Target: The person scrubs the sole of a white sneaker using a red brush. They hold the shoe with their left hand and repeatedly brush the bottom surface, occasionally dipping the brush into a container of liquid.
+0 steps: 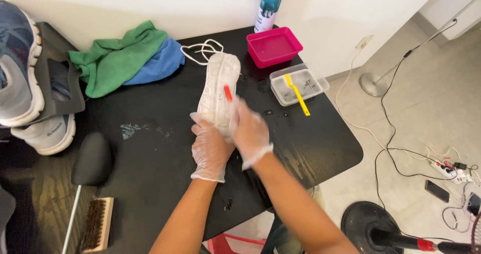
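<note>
Midway, it seems: the left hand [210, 146] grips the white shoe [219, 93] sole-up on the black table [150, 149], the right hand [250, 131] closes on a red-handled brush [228, 92] scrubbing the sole; the grooves look greyish, so cleaning remains

Both forearms reach forward, bare; gloved left hand [210, 149] curled, gloved right hand [249, 131] blurred, closed grip.

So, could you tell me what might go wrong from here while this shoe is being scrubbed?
The pink plastic tub of liquid sits close beside the white sneaker; a wide stroke by the gloved right hand could tip it. Drips on the black table might run off its edge towards the power strip on the floor.
</note>
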